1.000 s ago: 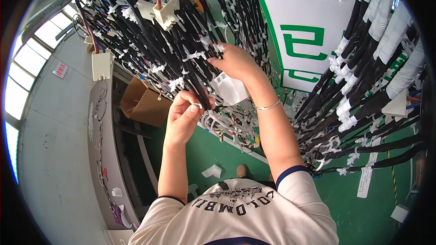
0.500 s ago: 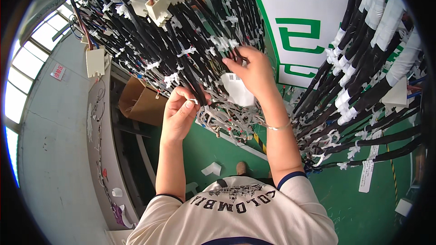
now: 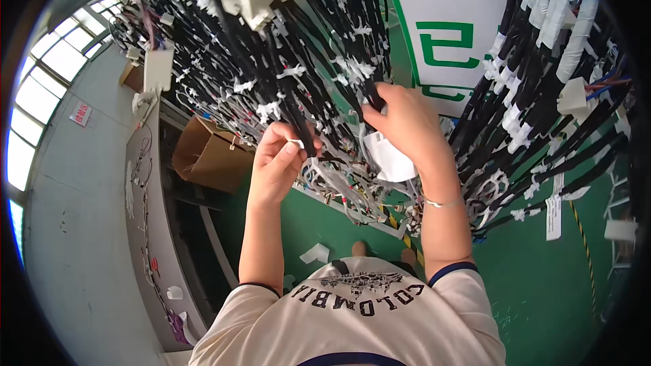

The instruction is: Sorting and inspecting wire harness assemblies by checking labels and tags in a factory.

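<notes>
A dense hanging mass of black-sleeved wire harnesses [image 3: 224, 47] with white ties fills the upper left. My left hand [image 3: 277, 159] is closed round the lower end of one black branch, thumb beside a small white piece [image 3: 296, 143] that may be a tie or tape. Fingertips show on the branch's far side. To the right, my right hand [image 3: 405, 125] curls its fingers round another black harness bundle, partly hidden behind the hand. A white paper label [image 3: 392, 160] hangs just under it. Thin grey wire ends [image 3: 339, 186] dangle between and below my hands.
Cream connector blocks [image 3: 258, 7] hang above my left hand. A white sign with a green border [image 3: 447, 20] stands behind, and more harnesses [image 3: 522, 108] hang at the right. Farther left are a cardboard box [image 3: 207, 152] and a grey bench [image 3: 144, 196]. Paper [image 3: 315, 253] lies on the green floor.
My right hand has moved right and slightly down in view, with the paper label. My left hand has shifted slightly right and up, still at the black branch. The view has shifted somewhat.
</notes>
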`<action>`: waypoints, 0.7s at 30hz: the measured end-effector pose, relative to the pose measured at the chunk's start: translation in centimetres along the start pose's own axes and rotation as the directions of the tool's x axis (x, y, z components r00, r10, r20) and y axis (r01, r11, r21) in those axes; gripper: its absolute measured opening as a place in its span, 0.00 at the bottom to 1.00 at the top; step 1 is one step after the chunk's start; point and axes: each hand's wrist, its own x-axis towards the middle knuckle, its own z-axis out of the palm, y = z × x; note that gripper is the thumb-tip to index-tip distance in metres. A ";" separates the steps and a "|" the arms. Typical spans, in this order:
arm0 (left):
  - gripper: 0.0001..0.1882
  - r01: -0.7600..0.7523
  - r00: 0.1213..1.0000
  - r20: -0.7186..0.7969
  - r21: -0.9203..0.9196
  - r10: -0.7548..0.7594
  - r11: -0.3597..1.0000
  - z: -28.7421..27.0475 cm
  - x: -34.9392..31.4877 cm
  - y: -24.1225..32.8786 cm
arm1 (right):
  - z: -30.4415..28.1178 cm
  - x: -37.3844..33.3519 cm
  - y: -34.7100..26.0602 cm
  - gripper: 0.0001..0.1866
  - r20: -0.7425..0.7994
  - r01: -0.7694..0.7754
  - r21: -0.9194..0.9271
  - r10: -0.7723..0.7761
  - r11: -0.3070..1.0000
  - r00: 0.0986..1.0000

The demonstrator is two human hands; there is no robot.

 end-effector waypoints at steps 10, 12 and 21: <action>0.04 0.046 0.998 -0.044 0.039 -0.044 0.998 0.2 -0.2 -0.6 | -1.8 -3.6 -3.7 0.22 -0.113 -0.045 -0.258 0.016 0.965 0.993; 0.06 -0.035 0.999 0.019 0.086 0.033 0.996 -2.1 -0.6 -1.6 | -3.2 -4.6 -7.6 0.23 -0.043 -0.007 -0.071 0.004 0.997 0.999; 0.05 -0.049 0.998 0.020 -0.137 0.052 0.989 -2.4 -0.5 -1.4 | -6.8 -5.9 -8.6 0.20 0.000 -0.138 0.397 0.150 0.907 0.989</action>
